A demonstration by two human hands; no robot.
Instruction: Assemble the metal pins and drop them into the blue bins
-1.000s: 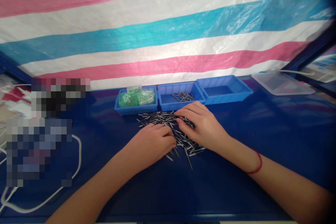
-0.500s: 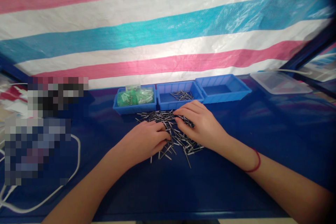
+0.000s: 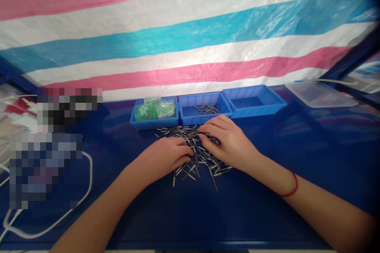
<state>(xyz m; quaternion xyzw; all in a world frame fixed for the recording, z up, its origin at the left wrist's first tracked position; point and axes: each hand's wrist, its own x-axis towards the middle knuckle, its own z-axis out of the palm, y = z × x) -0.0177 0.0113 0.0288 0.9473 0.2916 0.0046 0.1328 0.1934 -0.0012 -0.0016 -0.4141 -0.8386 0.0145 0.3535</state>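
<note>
A loose pile of blind rivets, silver with thin dark stems, lies on the blue tabletop between my hands. My left hand rests at the pile's left side, thumb and fingers drawn together; what they pinch, if anything, is hidden. On the right of the pile, my right hand is curled with its thumb and fingers around a cluster of rivets. Behind the pile, the middle blue bin holds a small heap of rivets. A red band circles my right wrist.
The left blue bin holds green and clear bags of small parts. Another blue bin stands right of the middle one, beside a clear plastic lid. A white cable loops at the left. A striped sheet hangs behind.
The whole view has shifted slightly. My left fingertips have moved a little within the pile; my right hand keeps its curled pose over the rivets.
</note>
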